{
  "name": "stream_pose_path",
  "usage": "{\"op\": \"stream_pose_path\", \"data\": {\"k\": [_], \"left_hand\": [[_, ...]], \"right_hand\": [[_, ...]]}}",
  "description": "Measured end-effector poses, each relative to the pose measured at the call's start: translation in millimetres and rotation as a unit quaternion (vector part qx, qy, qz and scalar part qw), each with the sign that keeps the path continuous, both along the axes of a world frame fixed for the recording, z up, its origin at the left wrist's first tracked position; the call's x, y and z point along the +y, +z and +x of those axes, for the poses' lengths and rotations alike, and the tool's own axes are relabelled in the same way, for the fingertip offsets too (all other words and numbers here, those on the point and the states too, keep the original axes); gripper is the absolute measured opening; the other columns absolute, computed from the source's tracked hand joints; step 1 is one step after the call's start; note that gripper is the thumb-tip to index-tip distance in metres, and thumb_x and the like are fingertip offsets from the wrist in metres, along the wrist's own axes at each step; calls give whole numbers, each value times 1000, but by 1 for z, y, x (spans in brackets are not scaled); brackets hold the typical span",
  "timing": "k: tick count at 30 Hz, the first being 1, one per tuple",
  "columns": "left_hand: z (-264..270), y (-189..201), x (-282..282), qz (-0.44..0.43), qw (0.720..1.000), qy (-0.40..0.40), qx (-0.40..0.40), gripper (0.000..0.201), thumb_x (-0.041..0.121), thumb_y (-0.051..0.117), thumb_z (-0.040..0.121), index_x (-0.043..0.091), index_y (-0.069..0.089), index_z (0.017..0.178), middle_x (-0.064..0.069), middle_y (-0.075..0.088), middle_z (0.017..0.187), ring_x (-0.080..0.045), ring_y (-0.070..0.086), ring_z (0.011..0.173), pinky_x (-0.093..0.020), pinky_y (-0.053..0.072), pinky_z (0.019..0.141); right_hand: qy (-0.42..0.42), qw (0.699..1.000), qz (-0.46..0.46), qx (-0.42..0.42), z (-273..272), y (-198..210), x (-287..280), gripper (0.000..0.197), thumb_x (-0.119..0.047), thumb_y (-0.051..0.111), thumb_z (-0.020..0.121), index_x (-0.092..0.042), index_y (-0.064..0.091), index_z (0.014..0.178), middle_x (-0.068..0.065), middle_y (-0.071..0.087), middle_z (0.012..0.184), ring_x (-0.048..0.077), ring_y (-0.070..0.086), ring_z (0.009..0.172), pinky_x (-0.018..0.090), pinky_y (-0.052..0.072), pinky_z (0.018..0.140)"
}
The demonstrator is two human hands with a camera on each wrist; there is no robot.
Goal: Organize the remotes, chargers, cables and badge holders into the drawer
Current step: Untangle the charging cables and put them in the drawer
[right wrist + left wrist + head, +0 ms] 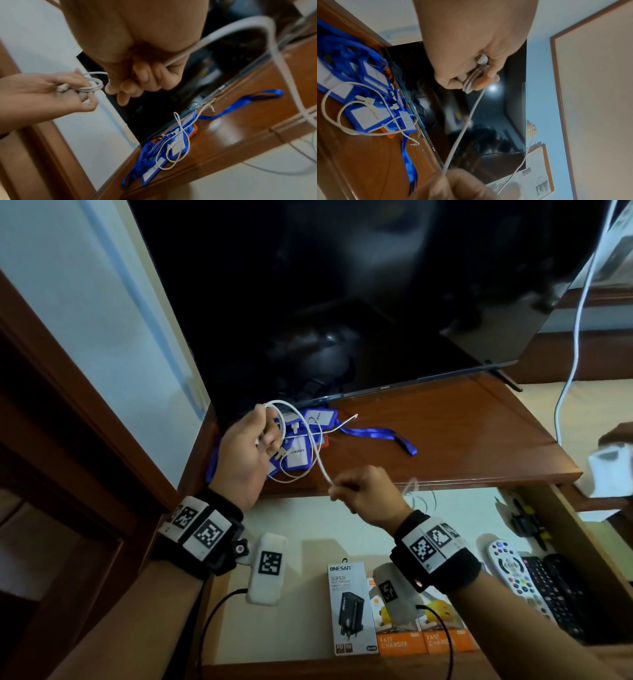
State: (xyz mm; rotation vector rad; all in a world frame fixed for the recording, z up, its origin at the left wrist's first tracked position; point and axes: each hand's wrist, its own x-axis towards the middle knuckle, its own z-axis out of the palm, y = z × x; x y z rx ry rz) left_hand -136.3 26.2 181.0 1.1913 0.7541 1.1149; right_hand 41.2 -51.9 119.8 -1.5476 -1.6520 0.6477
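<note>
Shelf (pixel 445 436): badge holders (pixel 298 453) under television (pixel 342 302)

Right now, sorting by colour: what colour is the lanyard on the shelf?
Blue lanyard, clearest in the head view.

White cable (pixel 310 436) coiled, stretched between hands; blue badge holders (pixel 297 451) heaped on wood.

Cable (pixel 310 436) strung between left hand (pixel 245 453) and right hand (pixel 363 494), above shelf edge. Badge holders (pixel 298 446) on shelf (pixel 462 436) just beyond left hand. Below right hand, in drawer (pixel 561 529): charger boxes (pixel 352 607), remotes (pixel 513 573) further right.
</note>
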Motion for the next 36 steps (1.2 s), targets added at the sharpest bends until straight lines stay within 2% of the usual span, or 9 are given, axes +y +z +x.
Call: {"op": "stream_pose_path", "data": {"k": [4,8,11,14,19,23,28,33,36], "left_hand": [[6,-2,-2,72,991,29,113,38,30,29,104,13,46,73,-5,42,68,-6,46,58,-13,43,61],[12,-11,-3,90,986,5,143,39,31,33,103,13,55,77,-4,63,74,-20,61,80,-37,47,90],[14,-19,-8,121,975,-32,186,34,30,36,102,10,57,84,-1,70,79,-19,65,89,-39,45,93],[14,-25,-11,112,966,-57,227,30,36,41,96,15,57,84,3,69,71,-17,63,84,-39,43,88],[10,-20,-18,60,965,-131,218,33,23,35,102,2,56,89,-5,52,49,-22,57,57,-33,43,73],[13,-15,-24,-10,967,-184,178,38,25,35,101,2,56,81,-5,40,45,-17,44,45,-24,43,53],[14,-10,-28,-109,967,-211,92,35,31,41,93,4,50,73,0,32,42,-16,36,42,-21,39,47],[11,-7,-26,-133,966,-220,38,33,33,43,87,7,44,68,1,37,45,-15,35,45,-21,40,48],[11,-9,-28,-144,964,-220,32,32,34,43,88,10,42,67,2,32,47,-14,37,47,-23,38,51]], "right_hand": [[86,992,-47,-77,-11,14,-1,20,-16,61,88,-16,69,70,-12,55,56,2,53,59,18,36,60],[162,981,-67,-83,-14,18,3,24,-24,56,90,-19,65,69,-5,61,68,11,54,67,33,45,72],[183,982,-53,-16,-14,24,4,25,-14,54,89,-15,64,67,-8,56,60,5,49,59,21,39,64],[151,982,-13,110,-9,31,2,25,2,51,88,0,62,66,-12,54,54,-1,48,54,8,35,60],[52,979,94,173,2,35,9,33,-19,55,89,-2,59,62,-4,45,49,7,36,48,21,31,53],[-8,969,134,207,1,30,12,28,-15,62,88,1,60,64,-6,51,55,2,41,52,19,36,57],[-15,956,89,278,-1,28,14,15,-8,62,88,6,57,82,-2,55,65,7,47,58,18,40,58],[57,950,-13,308,-4,27,7,36,-25,51,95,6,63,82,34,62,82,41,62,75,57,51,81],[37,953,-1,301,-9,26,9,39,-34,55,90,-1,63,73,35,60,78,46,60,70,58,51,76]]}}
